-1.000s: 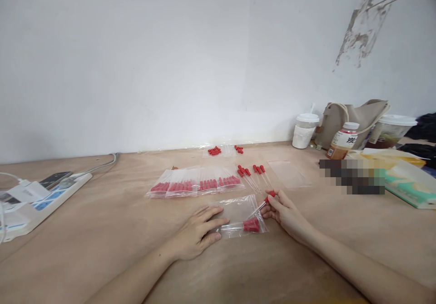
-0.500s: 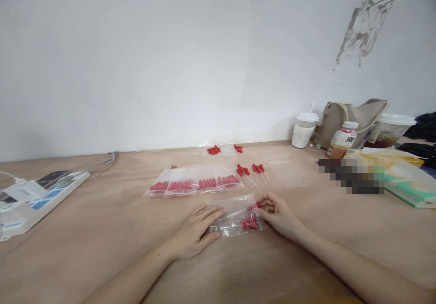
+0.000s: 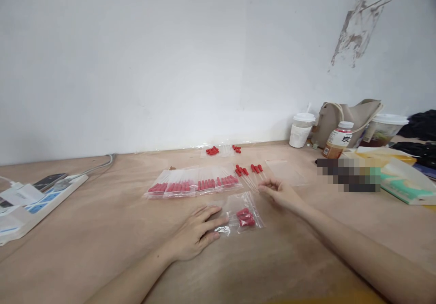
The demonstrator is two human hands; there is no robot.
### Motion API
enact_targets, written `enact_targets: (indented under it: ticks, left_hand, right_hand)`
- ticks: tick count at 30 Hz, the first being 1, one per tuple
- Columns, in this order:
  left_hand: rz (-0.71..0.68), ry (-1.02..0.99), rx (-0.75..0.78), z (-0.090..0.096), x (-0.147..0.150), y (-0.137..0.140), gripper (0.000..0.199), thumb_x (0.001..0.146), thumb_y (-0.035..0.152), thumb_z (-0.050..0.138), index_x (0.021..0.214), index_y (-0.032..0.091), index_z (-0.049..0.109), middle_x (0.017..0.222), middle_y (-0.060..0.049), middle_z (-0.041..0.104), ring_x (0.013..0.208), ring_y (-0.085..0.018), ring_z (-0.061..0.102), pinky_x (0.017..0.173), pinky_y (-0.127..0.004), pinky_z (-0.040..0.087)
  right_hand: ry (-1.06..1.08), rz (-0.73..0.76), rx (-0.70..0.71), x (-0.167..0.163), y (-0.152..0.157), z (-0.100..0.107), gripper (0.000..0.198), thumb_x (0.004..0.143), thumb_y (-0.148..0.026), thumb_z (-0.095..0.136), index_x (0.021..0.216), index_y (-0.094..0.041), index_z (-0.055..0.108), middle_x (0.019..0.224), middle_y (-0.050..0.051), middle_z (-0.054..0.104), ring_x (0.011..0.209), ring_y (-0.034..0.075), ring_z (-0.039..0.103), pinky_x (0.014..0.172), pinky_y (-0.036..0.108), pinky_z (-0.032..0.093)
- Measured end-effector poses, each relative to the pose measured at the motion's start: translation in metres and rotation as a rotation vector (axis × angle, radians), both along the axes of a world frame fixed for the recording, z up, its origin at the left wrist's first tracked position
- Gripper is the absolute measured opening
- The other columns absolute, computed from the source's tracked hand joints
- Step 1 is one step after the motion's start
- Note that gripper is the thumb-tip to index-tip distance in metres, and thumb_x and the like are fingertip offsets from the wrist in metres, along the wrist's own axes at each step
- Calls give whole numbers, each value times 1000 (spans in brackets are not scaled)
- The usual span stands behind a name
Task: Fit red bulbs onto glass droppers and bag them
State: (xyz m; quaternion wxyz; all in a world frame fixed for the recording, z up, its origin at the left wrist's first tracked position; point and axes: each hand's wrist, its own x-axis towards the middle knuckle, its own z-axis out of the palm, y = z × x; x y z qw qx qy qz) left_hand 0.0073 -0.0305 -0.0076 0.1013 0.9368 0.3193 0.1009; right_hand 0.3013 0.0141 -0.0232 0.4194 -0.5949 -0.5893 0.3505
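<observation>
A clear zip bag (image 3: 230,224) lies on the table, with several red-bulbed droppers (image 3: 245,217) inside at its right end. Over the bag's left end, my left hand (image 3: 199,233) rests flat, fingers spread and touching the plastic. My right hand (image 3: 281,195) is up and to the right of the bag, its fingers loosely bent beside the thin stems of several loose droppers (image 3: 254,172). I see nothing held in it. Left of the loose droppers is a row of filled zip bags (image 3: 189,183), overlapping, with red bulbs along their lower edges.
An unfilled clear bag (image 3: 284,172) lies beyond my right hand. Near the wall are two piles of red bulbs (image 3: 212,151). A power strip (image 3: 51,204) with chargers is at left; at right stand a lidded cup (image 3: 301,131), a bottle (image 3: 339,140), a handbag (image 3: 329,122) and a tissue pack (image 3: 408,181).
My right hand has let go of a dropper, now in the bag with the others, and moved up to the loose droppers. My left hand stays on the bag.
</observation>
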Motion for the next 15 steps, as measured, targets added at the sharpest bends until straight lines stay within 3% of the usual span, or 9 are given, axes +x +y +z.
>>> enact_targets:
  ticks: [2, 5, 11, 15]
  left_hand:
    - [3, -10, 1, -1, 0, 0, 37, 88, 32, 39, 125, 33, 39, 134, -1, 35, 121, -21, 33, 100, -42, 27]
    - [7, -20, -4, -1, -1, 0, 37, 88, 32, 39, 124, 32, 40, 134, -1, 35, 122, -21, 32, 101, -41, 26]
    - [6, 1, -18, -1, 0, 1, 39, 89, 32, 37, 127, 30, 36, 135, -2, 35, 122, -20, 32, 102, -42, 24]
    - [8, 12, -13, -2, -1, 1, 40, 89, 32, 36, 129, 30, 33, 134, -2, 35, 122, -19, 31, 102, -41, 24]
  right_hand:
    - [-246, -164, 25, 14, 24, 4, 19, 71, -31, 53, 81, -16, 58, 71, 2, 62, 57, 10, 54, 52, 19, 40]
    - [-363, -281, -10, 29, 59, 7, 21, 66, -29, 57, 81, -14, 57, 78, 8, 63, 70, 16, 58, 59, 22, 41]
    - [-461, -318, -98, 28, 93, 3, 18, 56, -20, 63, 72, -14, 57, 75, 12, 62, 78, 25, 58, 61, 27, 40]
    - [-444, -320, -85, 28, 89, 9, 28, 57, -12, 60, 84, -11, 55, 76, 14, 60, 78, 25, 57, 60, 28, 40]
